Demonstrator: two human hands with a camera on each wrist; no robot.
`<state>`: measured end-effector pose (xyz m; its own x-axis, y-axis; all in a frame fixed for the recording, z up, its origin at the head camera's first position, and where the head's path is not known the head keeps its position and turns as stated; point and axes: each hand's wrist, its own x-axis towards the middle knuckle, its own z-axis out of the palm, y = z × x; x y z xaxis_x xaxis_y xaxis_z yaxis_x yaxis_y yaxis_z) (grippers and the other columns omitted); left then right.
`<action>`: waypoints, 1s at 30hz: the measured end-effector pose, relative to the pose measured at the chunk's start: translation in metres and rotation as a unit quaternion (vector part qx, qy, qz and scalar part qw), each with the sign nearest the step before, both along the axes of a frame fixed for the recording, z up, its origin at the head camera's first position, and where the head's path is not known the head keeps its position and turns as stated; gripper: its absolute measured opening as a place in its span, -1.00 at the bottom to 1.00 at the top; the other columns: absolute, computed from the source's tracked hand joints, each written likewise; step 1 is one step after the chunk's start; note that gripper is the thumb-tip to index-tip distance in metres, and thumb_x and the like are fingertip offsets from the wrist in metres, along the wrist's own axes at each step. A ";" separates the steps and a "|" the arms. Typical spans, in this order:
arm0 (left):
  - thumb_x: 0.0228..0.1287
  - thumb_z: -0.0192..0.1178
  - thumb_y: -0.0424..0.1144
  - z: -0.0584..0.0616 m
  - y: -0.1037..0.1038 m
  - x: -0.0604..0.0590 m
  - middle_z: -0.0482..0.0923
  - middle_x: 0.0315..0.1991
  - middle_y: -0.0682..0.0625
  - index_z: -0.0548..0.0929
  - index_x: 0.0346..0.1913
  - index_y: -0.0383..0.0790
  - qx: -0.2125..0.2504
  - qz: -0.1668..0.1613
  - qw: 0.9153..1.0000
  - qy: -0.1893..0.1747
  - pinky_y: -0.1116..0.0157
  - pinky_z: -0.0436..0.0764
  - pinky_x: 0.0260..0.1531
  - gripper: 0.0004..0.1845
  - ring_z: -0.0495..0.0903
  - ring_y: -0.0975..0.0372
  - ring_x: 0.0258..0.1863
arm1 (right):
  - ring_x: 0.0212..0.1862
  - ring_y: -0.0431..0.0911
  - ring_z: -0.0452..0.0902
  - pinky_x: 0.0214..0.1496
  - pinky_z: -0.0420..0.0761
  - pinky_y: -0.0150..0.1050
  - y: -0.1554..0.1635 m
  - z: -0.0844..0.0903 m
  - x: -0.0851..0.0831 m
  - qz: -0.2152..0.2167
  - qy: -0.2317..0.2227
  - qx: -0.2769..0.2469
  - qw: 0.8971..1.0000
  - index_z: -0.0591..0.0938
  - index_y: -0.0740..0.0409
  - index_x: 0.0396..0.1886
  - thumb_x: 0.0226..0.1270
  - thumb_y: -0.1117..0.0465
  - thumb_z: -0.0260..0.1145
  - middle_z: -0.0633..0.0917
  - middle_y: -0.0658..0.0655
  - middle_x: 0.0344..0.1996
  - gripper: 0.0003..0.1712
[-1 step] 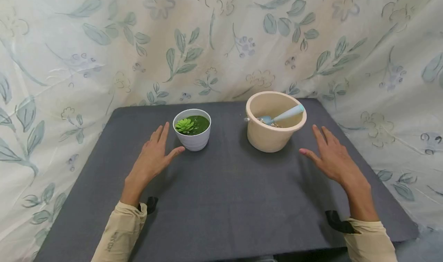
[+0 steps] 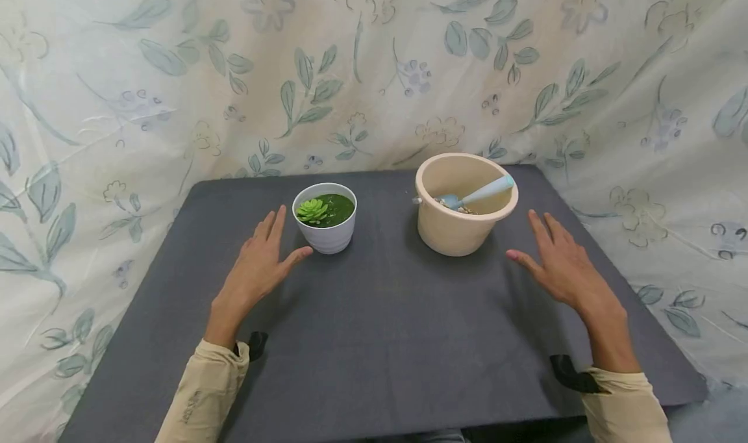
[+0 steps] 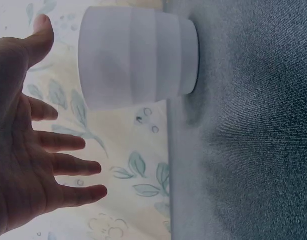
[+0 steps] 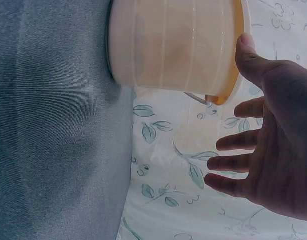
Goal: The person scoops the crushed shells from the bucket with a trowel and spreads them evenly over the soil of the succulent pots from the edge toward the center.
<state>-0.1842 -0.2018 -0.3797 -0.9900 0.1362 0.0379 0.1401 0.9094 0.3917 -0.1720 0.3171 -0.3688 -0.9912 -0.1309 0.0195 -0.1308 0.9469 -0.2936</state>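
A small white ribbed pot [image 2: 324, 219] [image 3: 138, 62] with a green succulent [image 2: 311, 210] stands at the table's middle left. My left hand [image 2: 260, 264] [image 3: 28, 150] hovers flat just left of it, fingers spread, holding nothing. A larger cream pot [image 2: 464, 204] [image 4: 173, 45] stands to the right, with a pale blue scoop [image 2: 479, 193] lying on pebbles inside. My right hand [image 2: 558, 261] [image 4: 268, 145] hovers to its right, fingers straight and spread, touching nothing.
The pots stand on a dark grey cloth-covered table [image 2: 380, 326]. A floral curtain [image 2: 374, 73] hangs behind and along both sides. Beige sleeves [image 2: 204, 391] cover both forearms.
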 end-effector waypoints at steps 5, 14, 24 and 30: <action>0.48 0.06 0.38 0.005 -0.001 0.000 -0.18 0.71 -0.36 -0.33 0.72 -0.12 0.004 0.004 1.000 0.010 -0.39 0.09 0.54 0.13 -0.07 -0.28 0.68 | 0.53 0.66 -0.05 0.33 0.08 0.68 0.000 0.001 0.001 -0.002 0.023 -0.007 1.000 -0.23 0.17 0.74 0.59 -0.36 0.06 -0.07 0.64 0.61 0.13; 0.47 0.11 0.36 -0.002 0.004 0.003 -0.13 0.70 -0.38 -0.29 0.72 -0.16 0.000 -0.003 1.000 0.014 -0.39 0.15 0.52 0.14 -0.02 -0.28 0.67 | 0.50 0.68 -0.04 0.32 0.10 0.67 0.008 -0.002 0.003 0.008 0.015 0.005 1.000 -0.21 0.24 0.73 0.59 -0.34 0.10 -0.05 0.70 0.57 0.14; 0.47 0.20 0.25 0.004 0.022 -0.007 -0.11 0.69 -0.38 -0.17 0.73 -0.14 0.013 -0.019 0.996 0.082 -0.39 0.05 0.56 0.08 -0.07 -0.34 0.67 | 0.46 0.66 0.08 0.32 0.19 0.66 0.003 0.013 -0.009 0.009 0.073 0.042 0.996 -0.02 0.24 0.71 0.73 0.14 0.00 0.09 0.68 0.53 -0.25; 0.46 0.28 0.13 0.014 0.070 -0.023 0.10 0.64 -0.36 0.15 0.67 -0.17 0.046 -0.072 0.979 0.185 -0.33 0.12 0.58 -0.10 0.10 -0.28 0.64 | 0.45 0.60 0.19 0.30 0.31 0.61 -0.016 0.044 -0.036 0.038 0.139 0.077 0.987 0.21 0.23 0.63 0.67 0.22 0.12 0.24 0.63 0.50 -0.35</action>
